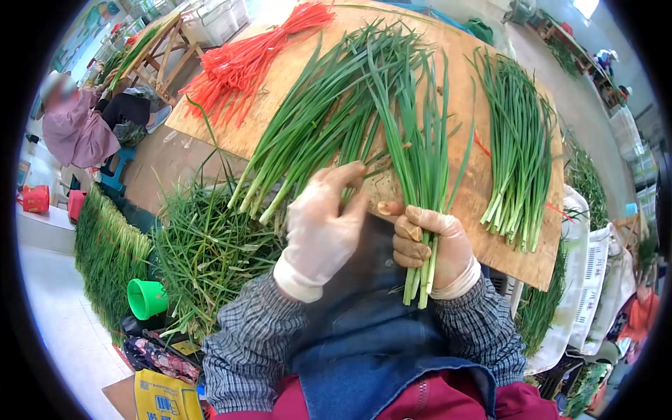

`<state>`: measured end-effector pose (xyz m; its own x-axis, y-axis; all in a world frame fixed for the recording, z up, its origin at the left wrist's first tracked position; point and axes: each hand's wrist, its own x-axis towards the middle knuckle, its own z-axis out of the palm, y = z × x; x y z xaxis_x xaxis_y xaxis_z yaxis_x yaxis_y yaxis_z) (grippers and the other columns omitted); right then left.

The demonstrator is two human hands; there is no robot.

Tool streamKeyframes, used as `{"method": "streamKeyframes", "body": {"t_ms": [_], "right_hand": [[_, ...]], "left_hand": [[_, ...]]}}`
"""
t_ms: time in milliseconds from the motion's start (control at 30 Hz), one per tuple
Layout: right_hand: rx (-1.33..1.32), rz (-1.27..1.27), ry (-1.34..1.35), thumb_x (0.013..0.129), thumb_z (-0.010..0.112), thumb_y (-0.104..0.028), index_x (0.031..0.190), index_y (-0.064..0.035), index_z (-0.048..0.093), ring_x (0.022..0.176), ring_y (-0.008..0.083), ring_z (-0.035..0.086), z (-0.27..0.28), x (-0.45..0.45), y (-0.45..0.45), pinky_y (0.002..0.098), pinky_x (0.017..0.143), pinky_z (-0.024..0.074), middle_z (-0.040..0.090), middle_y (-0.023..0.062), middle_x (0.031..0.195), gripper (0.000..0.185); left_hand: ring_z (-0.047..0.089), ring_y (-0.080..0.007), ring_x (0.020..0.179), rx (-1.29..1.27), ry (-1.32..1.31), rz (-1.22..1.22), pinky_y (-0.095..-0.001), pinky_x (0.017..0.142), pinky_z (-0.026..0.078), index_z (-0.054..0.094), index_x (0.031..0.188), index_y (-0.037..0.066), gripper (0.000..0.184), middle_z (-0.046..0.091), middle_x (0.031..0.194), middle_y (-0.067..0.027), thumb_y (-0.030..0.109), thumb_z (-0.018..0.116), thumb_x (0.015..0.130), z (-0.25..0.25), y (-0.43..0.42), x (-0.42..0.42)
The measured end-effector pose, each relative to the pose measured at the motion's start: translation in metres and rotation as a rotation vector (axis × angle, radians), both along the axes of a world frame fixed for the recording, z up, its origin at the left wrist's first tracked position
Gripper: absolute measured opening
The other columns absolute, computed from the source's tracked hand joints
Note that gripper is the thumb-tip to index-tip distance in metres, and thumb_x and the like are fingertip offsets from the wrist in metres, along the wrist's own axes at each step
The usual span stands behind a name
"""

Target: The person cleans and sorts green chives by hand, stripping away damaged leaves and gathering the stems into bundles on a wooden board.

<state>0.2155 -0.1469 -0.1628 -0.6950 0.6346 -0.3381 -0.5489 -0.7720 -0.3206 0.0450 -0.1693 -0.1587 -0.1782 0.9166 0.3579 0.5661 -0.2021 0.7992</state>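
Observation:
My right hand [437, 245], in a thin whitish glove with stained fingertips, is wrapped round a small bunch of garlic chives [427, 147]. Their pale cut ends stick out below the fist and the green leaves fan upward over the board. My left hand [325, 227], gloved too, hovers left of that bunch with thumb and forefinger apart. A thin leaf lies close to its fingertips. Beyond it, a larger loose pile of garlic chives [315, 129] spreads across the wooden board [462, 91]. At the right edge lies another bunch [518, 150], a red tie beside it.
Red plastic ties [241, 66] are heaped at the board's far left. Discarded leaves [210, 252] pile up below left, near a green bucket [147, 299] and stacked chives [108, 259]. White crates [591, 287] stand at right. A person [77, 126] sits at far left.

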Motion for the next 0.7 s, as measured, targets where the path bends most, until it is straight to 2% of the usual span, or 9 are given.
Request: {"method": "streamKeyframes", "body": {"t_ms": [100, 200, 233, 333, 467, 600, 633, 667, 700], "right_hand": [[-0.014, -0.005, 0.039, 0.086, 0.051, -0.014, 0.102, 0.0051, 0.051, 0.043, 0.0063, 0.036, 0.000, 0.005, -0.004, 0.0203, 0.042, 0.0300, 0.043, 0.0006, 0.062, 0.025], [0.010, 0.007, 0.062, 0.086, 0.051, -0.015, 0.106, 0.0069, 0.050, 0.042, 0.0062, 0.036, 0.009, 0.010, -0.006, 0.0203, 0.041, 0.0295, 0.043, -0.0001, 0.061, 0.030], [0.017, 0.022, 0.087, 0.086, 0.051, -0.015, 0.107, 0.0073, 0.049, 0.042, 0.0062, 0.036, 0.011, 0.013, -0.007, 0.0202, 0.041, 0.0294, 0.043, -0.0002, 0.061, 0.031], [0.011, 0.059, 0.104, 0.085, 0.053, -0.015, 0.109, 0.0088, 0.048, 0.042, 0.0062, 0.039, 0.023, 0.022, -0.011, 0.0196, 0.039, 0.0306, 0.048, 0.0010, 0.062, 0.034], [0.077, 0.080, 0.095, 0.083, 0.054, -0.014, 0.111, 0.0118, 0.047, 0.040, 0.0064, 0.038, 0.031, 0.035, -0.020, 0.0196, 0.037, 0.0302, 0.050, 0.0029, 0.061, 0.038], [0.086, 0.054, 0.076, 0.082, 0.055, -0.013, 0.111, 0.0138, 0.046, 0.038, 0.0063, 0.037, 0.027, 0.046, -0.025, 0.0198, 0.036, 0.0294, 0.050, 0.0039, 0.059, 0.041], [0.084, 0.045, 0.064, 0.081, 0.055, -0.013, 0.111, 0.0136, 0.046, 0.037, 0.0061, 0.036, 0.028, 0.048, -0.024, 0.0198, 0.035, 0.0287, 0.049, 0.0035, 0.057, 0.042], [0.092, 0.045, 0.068, 0.080, 0.055, -0.013, 0.111, 0.0136, 0.047, 0.037, 0.0061, 0.036, 0.028, 0.049, -0.022, 0.0199, 0.035, 0.0285, 0.049, 0.0033, 0.056, 0.042], [0.098, 0.046, 0.073, 0.080, 0.055, -0.013, 0.110, 0.0135, 0.047, 0.037, 0.0061, 0.035, 0.027, 0.050, -0.021, 0.0199, 0.035, 0.0282, 0.048, 0.0031, 0.055, 0.041]], "left_hand": [[0.058, -0.0137, 0.069, 0.025, 0.245, 0.014, -0.0257, 0.062, 0.046, 0.055, 0.109, -0.004, 0.035, 0.063, 0.097, -0.0144, 0.008, 0.060, 0.077, -0.002, 0.026, 0.014], [0.059, -0.0129, 0.070, -0.274, -0.144, -0.230, -0.0245, 0.063, 0.046, 0.054, 0.109, -0.006, 0.035, 0.065, 0.086, -0.0122, 0.008, 0.059, 0.078, 0.001, 0.053, 0.020], [0.056, -0.0102, 0.065, -0.285, -0.348, -0.271, -0.0224, 0.059, 0.045, 0.058, 0.102, -0.006, 0.026, 0.064, 0.075, -0.0069, 0.009, 0.058, 0.081, -0.001, 0.058, 0.022], [0.052, -0.0073, 0.061, -0.153, -0.584, -0.328, -0.0209, 0.055, 0.042, 0.062, 0.095, -0.004, 0.017, 0.062, 0.072, -0.0033, 0.009, 0.058, 0.083, 0.012, 0.072, 0.020], [0.054, -0.0099, 0.061, 0.328, 0.252, 0.108, -0.0250, 0.057, 0.045, 0.064, 0.088, -0.003, 0.012, 0.063, 0.068, -0.0029, 0.008, 0.061, 0.082, 0.029, 0.101, -0.025], [0.048, -0.0049, 0.062, 0.222, 0.044, 0.367, -0.0190, 0.057, 0.039, 0.064, 0.095, 0.004, 0.016, 0.061, 0.078, 0.0019, 0.015, 0.055, 0.088, 0.070, 0.075, -0.106], [0.048, -0.0043, 0.063, 0.405, -0.004, 0.315, -0.0190, 0.058, 0.039, 0.064, 0.096, 0.005, 0.016, 0.061, 0.079, 0.0016, 0.016, 0.055, 0.088, 0.077, 0.059, -0.133], [0.050, -0.0046, 0.065, 0.438, 0.280, 0.466, -0.0191, 0.058, 0.040, 0.064, 0.097, 0.005, 0.017, 0.062, 0.079, 0.0010, 0.015, 0.054, 0.088, 0.084, 0.034, -0.167], [0.054, -0.0055, 0.070, 0.234, 0.315, 0.671, -0.0191, 0.059, 0.041, 0.063, 0.102, 0.005, 0.019, 0.063, 0.087, -0.0007, 0.014, 0.052, 0.089, 0.097, 0.001, -0.188]]}}
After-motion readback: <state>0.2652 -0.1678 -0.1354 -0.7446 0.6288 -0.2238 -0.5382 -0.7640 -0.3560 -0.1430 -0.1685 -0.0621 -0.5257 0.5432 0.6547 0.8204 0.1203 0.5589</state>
